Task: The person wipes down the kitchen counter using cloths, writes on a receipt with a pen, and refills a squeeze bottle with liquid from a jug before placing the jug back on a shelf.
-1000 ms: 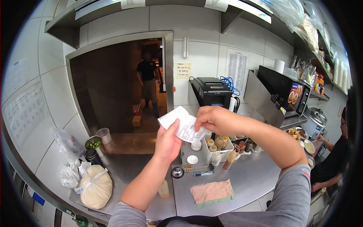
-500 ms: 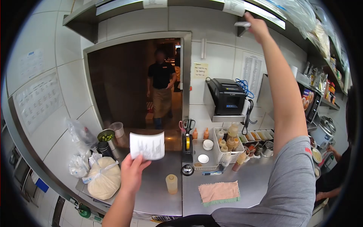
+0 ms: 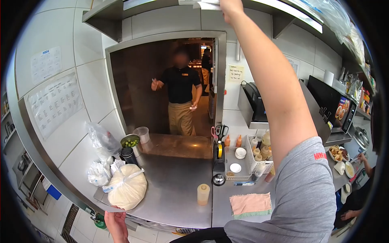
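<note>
White tiled walls surround a serving window (image 3: 162,89) behind the steel desk (image 3: 174,178). At the desk's left front corner, the left hand (image 3: 116,222) pinches a paper slip (image 3: 115,209), seen edge-on below a tied bag (image 3: 127,190). A squeeze bottle (image 3: 203,195) stands near the front edge. Overhead, white paper (image 3: 210,6) meets the right hand (image 3: 231,10), whose cropped fingers hide its grip. Farther right, a cloth (image 3: 251,203) lies near the front edge.

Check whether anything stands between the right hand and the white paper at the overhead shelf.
Nothing visible does: the right hand is at the white paper. The picture's top edge crops the hand, so anything higher is unseen.
</note>
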`<action>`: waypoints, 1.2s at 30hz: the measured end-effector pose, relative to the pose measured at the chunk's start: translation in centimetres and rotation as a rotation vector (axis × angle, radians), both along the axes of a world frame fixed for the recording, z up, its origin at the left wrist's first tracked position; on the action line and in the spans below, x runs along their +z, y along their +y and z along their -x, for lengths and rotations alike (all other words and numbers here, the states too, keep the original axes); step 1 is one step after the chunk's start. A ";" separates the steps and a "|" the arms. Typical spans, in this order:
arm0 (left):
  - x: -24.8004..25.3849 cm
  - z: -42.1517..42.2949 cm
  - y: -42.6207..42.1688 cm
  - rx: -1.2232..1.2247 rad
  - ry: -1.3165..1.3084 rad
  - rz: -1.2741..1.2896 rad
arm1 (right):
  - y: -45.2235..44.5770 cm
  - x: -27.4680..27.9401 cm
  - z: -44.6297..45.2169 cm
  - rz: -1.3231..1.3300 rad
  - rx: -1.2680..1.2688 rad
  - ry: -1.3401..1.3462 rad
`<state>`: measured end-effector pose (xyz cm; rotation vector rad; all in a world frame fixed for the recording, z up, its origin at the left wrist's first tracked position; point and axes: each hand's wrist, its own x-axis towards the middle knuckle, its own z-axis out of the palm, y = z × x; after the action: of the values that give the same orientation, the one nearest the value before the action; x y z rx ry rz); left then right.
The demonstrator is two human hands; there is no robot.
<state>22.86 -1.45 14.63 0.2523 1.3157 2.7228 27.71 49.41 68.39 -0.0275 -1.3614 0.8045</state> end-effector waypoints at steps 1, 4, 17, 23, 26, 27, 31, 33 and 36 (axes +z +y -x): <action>0.6 -0.1 0.1 0.015 0.002 0.006 | -0.5 0.7 0.3 0.051 -0.092 0.032; 1.0 0.0 -0.3 0.024 0.024 0.012 | -2.3 0.4 -0.8 0.117 -0.108 -0.031; 1.1 -6.3 -0.7 0.167 0.080 0.158 | 2.8 -1.4 -7.7 -0.563 -0.450 0.129; 0.9 -12.8 -1.5 0.313 0.082 0.350 | 3.2 3.2 -7.4 -0.283 -0.254 0.036; 1.7 -17.5 -1.8 0.525 0.129 0.445 | 4.0 2.7 -7.3 -0.498 -0.876 0.316; 1.2 -18.7 -2.8 0.547 0.133 0.497 | 2.3 0.8 -7.3 -0.588 -0.919 0.368; -0.5 -23.4 -5.7 0.667 0.083 0.638 | -3.7 -10.2 -5.5 -0.899 -0.653 0.344; -0.2 -25.2 -6.2 0.742 0.078 0.755 | -7.8 -19.4 -5.2 -0.999 -0.163 0.022; 2.7 -26.5 -6.4 0.769 0.133 1.093 | -14.0 -35.7 -7.9 -1.072 0.408 -0.500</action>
<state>49.41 -7.89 17.28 -0.2318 3.1407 1.8876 35.57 35.37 32.67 0.9651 -2.1723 0.3019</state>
